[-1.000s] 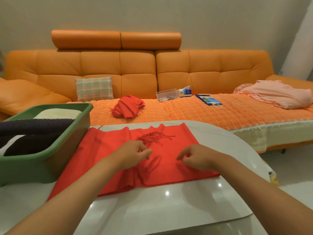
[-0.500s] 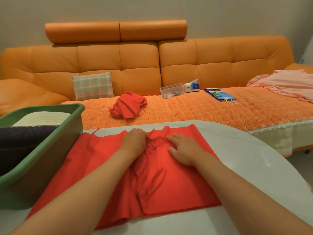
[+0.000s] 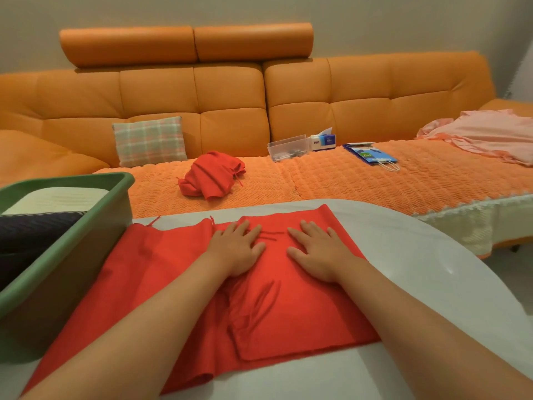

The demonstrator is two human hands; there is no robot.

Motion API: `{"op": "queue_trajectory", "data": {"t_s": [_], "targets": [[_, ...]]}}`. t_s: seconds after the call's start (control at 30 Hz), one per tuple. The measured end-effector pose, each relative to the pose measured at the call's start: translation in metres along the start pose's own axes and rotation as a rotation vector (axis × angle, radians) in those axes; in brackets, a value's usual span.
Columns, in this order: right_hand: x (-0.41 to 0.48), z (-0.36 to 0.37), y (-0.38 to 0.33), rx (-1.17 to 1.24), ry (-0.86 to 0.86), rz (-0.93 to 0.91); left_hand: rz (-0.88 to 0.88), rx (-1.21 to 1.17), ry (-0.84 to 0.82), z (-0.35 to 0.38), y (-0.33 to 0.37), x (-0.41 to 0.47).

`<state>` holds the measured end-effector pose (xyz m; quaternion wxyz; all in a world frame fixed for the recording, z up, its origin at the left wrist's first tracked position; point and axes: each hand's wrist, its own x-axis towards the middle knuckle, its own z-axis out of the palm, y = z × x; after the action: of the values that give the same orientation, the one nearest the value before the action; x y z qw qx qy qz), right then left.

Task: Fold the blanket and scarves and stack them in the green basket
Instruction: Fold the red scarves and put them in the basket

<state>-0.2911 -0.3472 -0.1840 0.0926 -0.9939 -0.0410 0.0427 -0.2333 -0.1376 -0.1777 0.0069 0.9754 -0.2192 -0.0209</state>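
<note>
My left hand (image 3: 235, 249) and right hand (image 3: 318, 252) press flat, fingers straight, on the half-folded red fringed scarf (image 3: 178, 284) on the white counter (image 3: 432, 269)

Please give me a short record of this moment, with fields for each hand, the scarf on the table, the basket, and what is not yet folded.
Left hand: flat, fingers straight, pressing on the red scarf
Right hand: flat on the same scarf, beside the left, not touching it
Red scarf: spread on the white table, partly folded
Green basket: on the table at the left, holds a dark folded cloth and a cream folded cloth
Not yet folded: crumpled red scarf on the sofa seat
Also on sofa: pink cloth, at the right end
</note>
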Motion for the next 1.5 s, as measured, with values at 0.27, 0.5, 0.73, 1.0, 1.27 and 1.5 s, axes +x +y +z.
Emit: {"op": "queue_trajectory", "data": {"t_s": [0.27,0.5,0.73,1.0,1.27,1.5], "targets": [[-0.028,-0.017,0.037,0.112,0.246,0.088,0.085,0.018,0.362,-0.028,0.048,0.023],[-0.061,-0.042,0.075,-0.007,0.138,0.37,0.526,0.161,0.153,-0.043,0.137,0.071],[-0.069,-0.051,0.076,0.295,0.03,0.337,0.609,0.454,0.137,-0.039,0.148,0.084],[-0.067,-0.074,0.025,0.708,0.007,0.189,0.539,0.362,0.196,-0.072,0.066,0.07],[-0.061,-0.06,-0.078,0.896,-0.412,0.029,0.298,0.182,0.148,-0.043,-0.034,0.014],[-0.041,-0.012,-0.103,0.215,0.165,-0.139,0.037,-0.178,0.086,-0.01,-0.068,-0.056]]}}
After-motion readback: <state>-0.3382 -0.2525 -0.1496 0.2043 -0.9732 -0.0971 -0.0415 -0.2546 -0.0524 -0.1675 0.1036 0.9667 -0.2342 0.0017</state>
